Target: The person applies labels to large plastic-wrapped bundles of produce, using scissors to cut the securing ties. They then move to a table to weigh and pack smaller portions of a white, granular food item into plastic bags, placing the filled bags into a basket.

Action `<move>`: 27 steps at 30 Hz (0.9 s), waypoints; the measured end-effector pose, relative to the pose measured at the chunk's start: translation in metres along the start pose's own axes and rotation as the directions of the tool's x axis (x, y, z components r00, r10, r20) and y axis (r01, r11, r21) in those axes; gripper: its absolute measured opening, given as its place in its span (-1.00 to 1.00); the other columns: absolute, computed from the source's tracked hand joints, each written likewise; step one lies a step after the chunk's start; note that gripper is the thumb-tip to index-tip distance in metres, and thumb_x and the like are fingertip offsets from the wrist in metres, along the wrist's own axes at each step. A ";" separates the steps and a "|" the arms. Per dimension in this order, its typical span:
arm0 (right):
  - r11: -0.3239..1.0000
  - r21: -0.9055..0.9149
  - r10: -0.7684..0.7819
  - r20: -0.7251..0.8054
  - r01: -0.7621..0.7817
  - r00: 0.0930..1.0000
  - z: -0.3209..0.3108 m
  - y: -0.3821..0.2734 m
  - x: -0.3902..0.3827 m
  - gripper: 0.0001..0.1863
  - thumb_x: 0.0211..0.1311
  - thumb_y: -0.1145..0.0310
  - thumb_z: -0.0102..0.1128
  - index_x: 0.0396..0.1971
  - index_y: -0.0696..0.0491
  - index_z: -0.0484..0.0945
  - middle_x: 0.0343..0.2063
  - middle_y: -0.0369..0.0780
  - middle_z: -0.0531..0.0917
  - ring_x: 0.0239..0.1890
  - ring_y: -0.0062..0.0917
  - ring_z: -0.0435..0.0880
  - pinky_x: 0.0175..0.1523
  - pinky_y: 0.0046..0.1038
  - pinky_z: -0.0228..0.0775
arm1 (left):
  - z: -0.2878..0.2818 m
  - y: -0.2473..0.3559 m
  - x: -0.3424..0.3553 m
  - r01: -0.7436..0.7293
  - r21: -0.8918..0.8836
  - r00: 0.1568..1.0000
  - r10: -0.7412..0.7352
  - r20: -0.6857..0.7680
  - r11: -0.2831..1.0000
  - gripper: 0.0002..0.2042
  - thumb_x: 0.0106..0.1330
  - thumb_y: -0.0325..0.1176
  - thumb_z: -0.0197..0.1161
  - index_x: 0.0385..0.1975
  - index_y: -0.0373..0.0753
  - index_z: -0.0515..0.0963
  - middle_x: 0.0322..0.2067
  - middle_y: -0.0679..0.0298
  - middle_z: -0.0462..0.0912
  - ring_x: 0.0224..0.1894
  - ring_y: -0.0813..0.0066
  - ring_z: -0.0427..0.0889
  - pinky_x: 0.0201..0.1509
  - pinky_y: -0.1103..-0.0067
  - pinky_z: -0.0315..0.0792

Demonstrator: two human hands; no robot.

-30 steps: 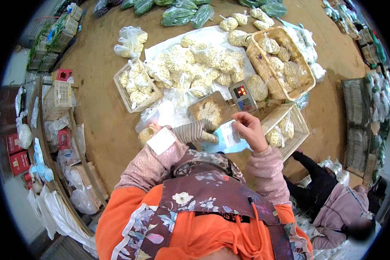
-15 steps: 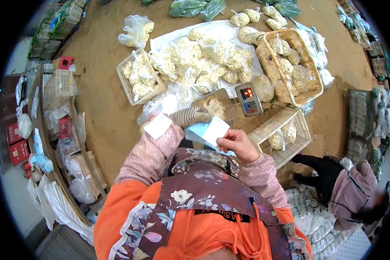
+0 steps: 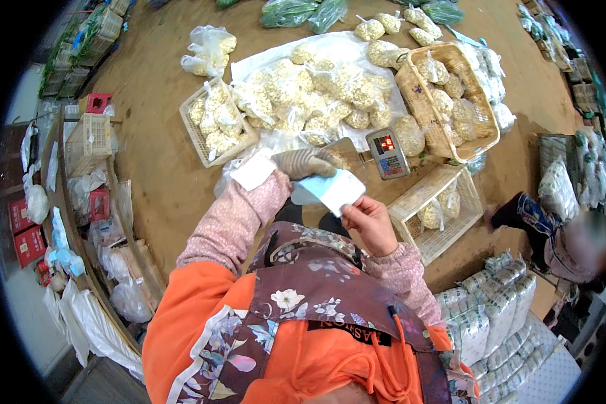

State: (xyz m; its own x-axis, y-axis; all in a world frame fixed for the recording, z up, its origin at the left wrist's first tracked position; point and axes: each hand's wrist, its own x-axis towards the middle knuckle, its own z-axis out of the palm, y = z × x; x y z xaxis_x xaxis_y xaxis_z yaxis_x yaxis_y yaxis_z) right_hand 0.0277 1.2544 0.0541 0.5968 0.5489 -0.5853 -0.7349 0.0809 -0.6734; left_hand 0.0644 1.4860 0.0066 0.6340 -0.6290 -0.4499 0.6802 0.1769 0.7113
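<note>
My left hand [image 3: 306,163], in a grey striped glove, is closed round a light blue and white stack of paper slips [image 3: 340,192]. With thumb and fingers, my bare right hand [image 3: 374,225] pinches the lower right corner of the white slip on top. A white square slip [image 3: 253,173] lies on my left sleeve near the wrist. Just beyond my hands is a digital scale [image 3: 388,155] with a lit red display, its pan partly hidden by the glove. Clear bags of small pale pieces [image 3: 310,91] are heaped on white sheeting behind it.
A small crate [image 3: 215,153] of bags stands left of the heap. At right are a tan filled crate [image 3: 444,156] and a pale crate [image 3: 444,232] holding a few bags. Wrapped packs [image 3: 491,303] are stacked at lower right, near another person [image 3: 559,236]. Shelving [image 3: 71,202] lines the left.
My gloved hand and the slips have shifted slightly right, and the top slip is tilted more. The other person at right has moved, uncovering the stacked packs.
</note>
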 end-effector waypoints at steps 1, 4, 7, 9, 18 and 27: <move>0.997 0.004 -0.074 -0.093 0.075 0.993 -0.007 0.001 0.005 -0.91 0.10 0.49 0.19 -0.39 0.15 0.51 -0.59 -0.35 0.53 -0.53 -0.72 0.45 -0.39 -0.66 0.33 | 0.009 0.004 -0.009 -0.029 -0.074 0.999 0.027 -0.032 0.997 -0.69 0.02 -0.36 0.24 -0.22 -0.34 0.55 -0.39 0.31 0.60 -0.41 0.64 0.53 -0.32 0.65 0.41; 0.649 -0.631 -0.675 -0.220 0.425 0.704 -0.008 -0.008 0.019 -0.81 0.07 0.46 0.23 -0.31 0.17 0.50 -0.57 -0.32 0.53 -0.51 -0.69 0.46 -0.37 -0.62 0.34 | 0.025 0.002 -0.014 -0.240 0.169 0.954 0.265 -0.144 0.956 -0.77 0.01 -0.42 0.24 -0.31 -0.32 0.57 -0.41 0.35 0.61 -0.39 0.65 0.52 -0.29 0.64 0.42; 0.220 -0.882 -0.689 0.162 0.416 0.706 -0.004 -0.020 0.026 -0.79 0.02 0.46 0.26 -0.32 0.18 0.53 -0.56 -0.27 0.55 -0.50 -0.67 0.49 -0.37 -0.61 0.34 | 0.038 -0.030 -0.006 -0.135 0.489 0.877 0.333 -0.347 0.862 -0.84 0.04 -0.45 0.23 -0.36 -0.32 0.56 -0.49 0.36 0.60 -0.40 0.69 0.49 -0.30 0.63 0.40; 0.289 -0.874 -0.512 0.203 0.390 0.834 -0.004 -0.014 0.042 -0.80 -0.01 0.48 0.28 -0.34 0.19 0.56 -0.55 -0.24 0.57 -0.50 -0.66 0.50 -0.38 -0.61 0.35 | 0.039 -0.042 -0.004 -0.197 0.424 0.881 0.349 -0.319 0.884 -0.81 0.05 -0.43 0.24 -0.34 -0.34 0.54 -0.47 0.34 0.60 -0.37 0.67 0.50 -0.27 0.64 0.40; 0.878 -0.470 0.160 0.115 -0.088 0.980 -0.026 0.022 0.137 -0.81 0.17 0.35 0.15 -0.37 0.19 0.60 -0.46 -0.34 0.62 -0.44 -0.62 0.59 -0.35 -0.59 0.42 | -0.038 -0.100 -0.017 -0.209 0.390 0.838 0.370 -0.401 0.897 -0.76 0.01 -0.47 0.18 -0.28 -0.34 0.54 -0.39 0.22 0.58 -0.31 0.50 0.54 -0.21 0.57 0.39; 0.781 -0.488 0.381 -0.123 -0.390 0.916 -0.116 0.094 0.467 -0.49 0.24 -0.02 -0.09 0.04 0.03 0.36 -0.08 -0.18 0.51 -0.07 -0.33 0.52 -0.10 -0.15 0.36 | -0.183 -0.263 0.024 -0.286 0.206 0.258 0.282 -0.924 0.936 -0.87 -0.07 -0.43 0.29 -0.55 -0.28 0.49 -0.56 0.34 0.48 -0.49 0.60 0.42 -0.40 0.59 0.33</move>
State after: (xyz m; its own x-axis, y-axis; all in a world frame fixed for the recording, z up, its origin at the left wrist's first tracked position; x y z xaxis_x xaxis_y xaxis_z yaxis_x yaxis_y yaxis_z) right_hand 0.2749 1.4218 -0.3356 0.3061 0.4316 -0.8485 -0.6495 -0.5570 -0.5176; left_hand -0.0318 1.5629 -0.2906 0.6955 0.5872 -0.4141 0.3792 0.1895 0.9057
